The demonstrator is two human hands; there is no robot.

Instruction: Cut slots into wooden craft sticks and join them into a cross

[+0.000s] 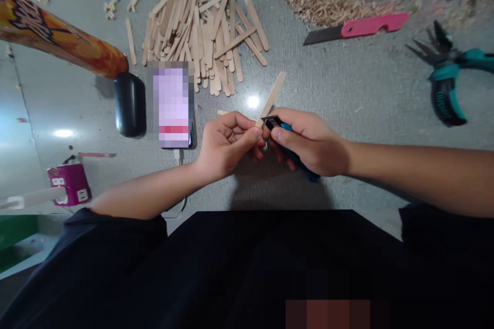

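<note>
Between its thumb and fingers, my left hand (231, 144) pinches the lower end of a wooden craft stick (273, 93), which slants up to the right. My right hand (314, 141) is closed around a box cutter (291, 146) with a blue and black body. The cutter's dark front end meets the stick close to my left fingertips; whether the blade is in the wood I cannot tell. Beyond my hands lies a loose pile of craft sticks (216, 43). One more stick end (222, 112) shows behind my left hand.
On the left are a phone (173, 108) on a cable, a black case (130, 105), an orange can (65, 36) and a purple power adapter (71, 185). Wood shavings (328, 5), a pink knife (374, 25) and teal-handled pliers (447, 82) lie to the right.
</note>
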